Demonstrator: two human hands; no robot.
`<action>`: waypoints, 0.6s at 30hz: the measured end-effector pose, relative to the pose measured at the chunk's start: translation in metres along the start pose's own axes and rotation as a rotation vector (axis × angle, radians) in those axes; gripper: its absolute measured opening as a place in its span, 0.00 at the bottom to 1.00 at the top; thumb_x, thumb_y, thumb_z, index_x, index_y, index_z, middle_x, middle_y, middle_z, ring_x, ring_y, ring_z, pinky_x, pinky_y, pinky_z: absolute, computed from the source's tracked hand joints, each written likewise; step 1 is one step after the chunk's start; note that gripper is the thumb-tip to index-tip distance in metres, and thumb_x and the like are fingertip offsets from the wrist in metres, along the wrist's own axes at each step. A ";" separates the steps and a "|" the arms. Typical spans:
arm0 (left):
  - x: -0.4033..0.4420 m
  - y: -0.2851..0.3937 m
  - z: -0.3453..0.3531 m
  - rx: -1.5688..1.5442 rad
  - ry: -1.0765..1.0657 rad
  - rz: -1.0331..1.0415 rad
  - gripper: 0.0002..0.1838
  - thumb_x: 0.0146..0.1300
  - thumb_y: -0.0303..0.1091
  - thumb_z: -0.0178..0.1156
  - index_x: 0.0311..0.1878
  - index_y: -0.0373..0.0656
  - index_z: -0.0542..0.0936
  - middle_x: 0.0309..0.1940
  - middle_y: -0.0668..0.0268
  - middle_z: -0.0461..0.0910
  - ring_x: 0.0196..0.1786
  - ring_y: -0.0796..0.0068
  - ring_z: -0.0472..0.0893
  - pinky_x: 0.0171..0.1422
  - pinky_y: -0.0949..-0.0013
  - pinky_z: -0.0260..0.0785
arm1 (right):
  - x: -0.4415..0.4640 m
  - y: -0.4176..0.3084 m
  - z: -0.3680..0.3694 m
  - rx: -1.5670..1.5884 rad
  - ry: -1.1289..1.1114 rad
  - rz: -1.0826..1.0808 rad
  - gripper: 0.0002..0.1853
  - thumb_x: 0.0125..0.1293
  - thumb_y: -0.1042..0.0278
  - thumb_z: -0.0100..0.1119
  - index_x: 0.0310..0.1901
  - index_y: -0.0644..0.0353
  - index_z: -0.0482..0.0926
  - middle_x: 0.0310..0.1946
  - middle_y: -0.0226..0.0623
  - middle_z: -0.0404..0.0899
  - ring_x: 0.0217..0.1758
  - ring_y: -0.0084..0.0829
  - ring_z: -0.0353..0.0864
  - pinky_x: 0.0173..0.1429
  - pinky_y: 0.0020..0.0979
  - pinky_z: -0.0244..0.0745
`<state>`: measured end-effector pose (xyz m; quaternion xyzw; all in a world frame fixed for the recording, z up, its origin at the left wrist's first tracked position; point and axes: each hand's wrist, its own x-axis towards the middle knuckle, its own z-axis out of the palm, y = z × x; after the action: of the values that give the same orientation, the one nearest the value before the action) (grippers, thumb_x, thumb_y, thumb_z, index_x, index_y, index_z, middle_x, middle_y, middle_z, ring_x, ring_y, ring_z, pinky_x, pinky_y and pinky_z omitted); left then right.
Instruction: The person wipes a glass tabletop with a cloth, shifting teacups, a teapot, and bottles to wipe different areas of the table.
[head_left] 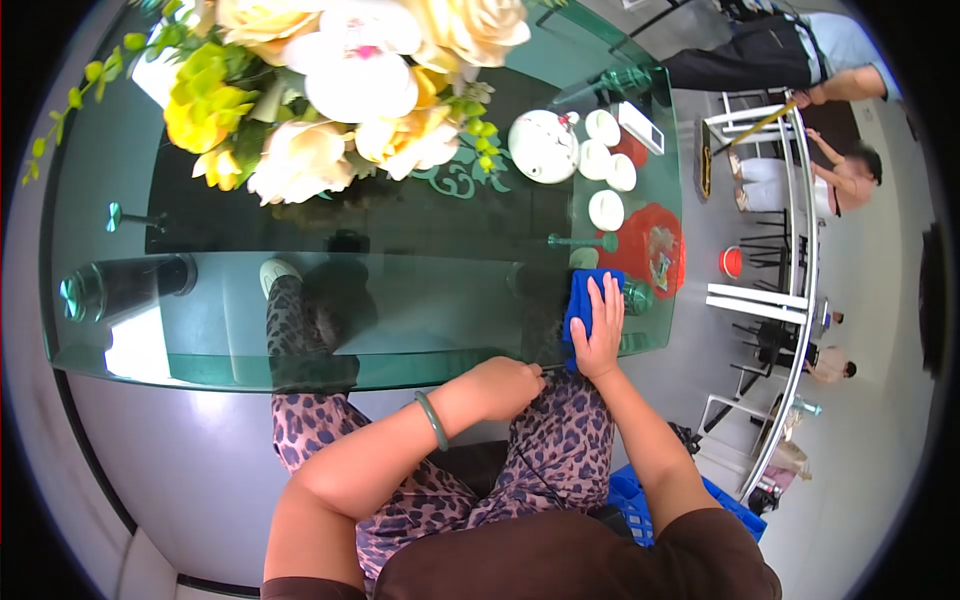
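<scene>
Nearest the body, the person's left hand is curled in at the glass table's front edge, its fingers drawn together; whether they grip anything cannot be told. A green bracelet sits on that forearm, and it could knock the glass rim if the arm swung forward carelessly. The right hand lies flat on a blue cloth, fingers extended and slightly parted, thumb held away from them. The cloth is under the palm and fingers, near the front edge; it could bunch or slip there if the pressure fell on only one part of it. Just beyond the fingertips and to their right, a red tray bears a clear packet; a long forward push could shove the tray toward the side edge. Farther past the fingertips stand small white cups, close together, and a loose fold of cloth could catch one and tip it into its neighbours. The round teapot stands beyond, left of the fingertips, where a wide sweep might jar it. Farthest to their left, the flowers overhang the glass and could be brushed by a raised arm.
</scene>
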<state>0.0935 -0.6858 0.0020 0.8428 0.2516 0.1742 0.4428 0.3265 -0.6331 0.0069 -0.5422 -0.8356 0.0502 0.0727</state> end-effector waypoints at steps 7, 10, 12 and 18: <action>0.002 -0.005 -0.002 -0.049 0.033 0.021 0.07 0.59 0.31 0.57 0.37 0.37 0.79 0.35 0.57 0.78 0.37 0.55 0.81 0.41 0.56 0.75 | 0.012 0.012 0.008 -0.009 0.099 0.119 0.32 0.69 0.51 0.46 0.71 0.59 0.61 0.72 0.53 0.55 0.76 0.53 0.51 0.77 0.50 0.41; 0.001 -0.006 0.002 -0.053 0.044 0.028 0.07 0.59 0.30 0.57 0.37 0.37 0.78 0.35 0.58 0.78 0.37 0.55 0.82 0.41 0.56 0.75 | 0.020 0.025 0.013 -0.019 0.141 0.158 0.32 0.69 0.51 0.47 0.71 0.55 0.61 0.73 0.52 0.54 0.76 0.53 0.50 0.77 0.52 0.41; 0.002 -0.006 0.002 -0.044 0.048 0.019 0.06 0.59 0.30 0.57 0.36 0.37 0.78 0.35 0.58 0.77 0.37 0.56 0.82 0.41 0.56 0.75 | 0.026 0.028 0.016 -0.025 0.151 0.207 0.32 0.69 0.52 0.47 0.72 0.55 0.60 0.73 0.52 0.53 0.77 0.53 0.49 0.77 0.53 0.41; 0.004 -0.001 0.003 0.009 -0.020 -0.032 0.07 0.60 0.30 0.55 0.34 0.36 0.79 0.35 0.56 0.80 0.36 0.56 0.83 0.40 0.57 0.75 | 0.017 -0.049 0.014 -0.012 0.000 0.015 0.33 0.69 0.51 0.46 0.72 0.58 0.60 0.74 0.57 0.50 0.77 0.57 0.47 0.76 0.58 0.37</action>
<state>0.0984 -0.6852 -0.0004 0.8424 0.2612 0.1574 0.4442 0.2729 -0.6373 0.0024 -0.5489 -0.8318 0.0457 0.0690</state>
